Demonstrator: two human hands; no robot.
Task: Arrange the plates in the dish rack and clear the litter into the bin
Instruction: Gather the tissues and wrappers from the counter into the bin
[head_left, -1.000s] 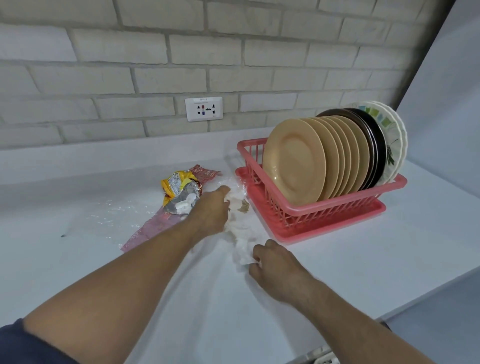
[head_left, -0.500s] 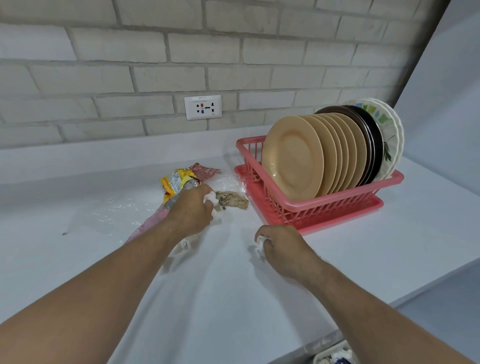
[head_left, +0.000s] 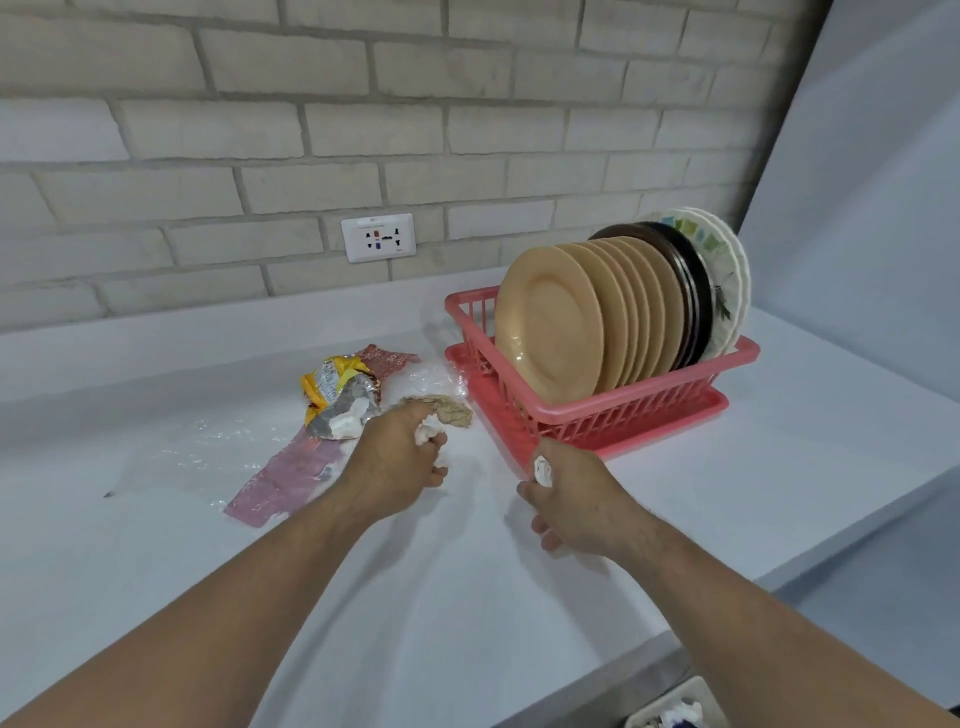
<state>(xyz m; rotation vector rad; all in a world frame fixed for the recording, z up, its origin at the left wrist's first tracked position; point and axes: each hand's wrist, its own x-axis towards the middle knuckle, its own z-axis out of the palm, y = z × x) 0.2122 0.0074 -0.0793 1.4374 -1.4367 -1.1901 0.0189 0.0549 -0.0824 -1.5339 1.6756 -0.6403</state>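
Pink plastic rack stands on the white counter at right, against the brick wall; the plates stand upright in it, on edge, tan ones in front, dark ones behind, a patterned pale one last; that part of the task appears done. Litter remains on the counter left of the rack; a crumpled yellow-and-foil wrapper lies on a long pink wrapper, whose long axis runs from near left to far right; clear film, thin and glossy, spreads further left; a brown paper wad sits just beside the rack's near corner.

Left hand is closed on a small white tissue scrap, knuckles up; its fingertips touch or nearly touch the wad; I cannot tell which. Right hand is closed on another white scrap, held near the rack's front edge, apart from the other litter.

Judgement: the wad lies directly ahead of the left hand, the wrappers just to its left; the left hand is nearer to all of it. A bin shows partly at the lower right edge, below the counter, nearer the right hand. Film and wrappers are light and slippery; likely to need bunching before lifting.
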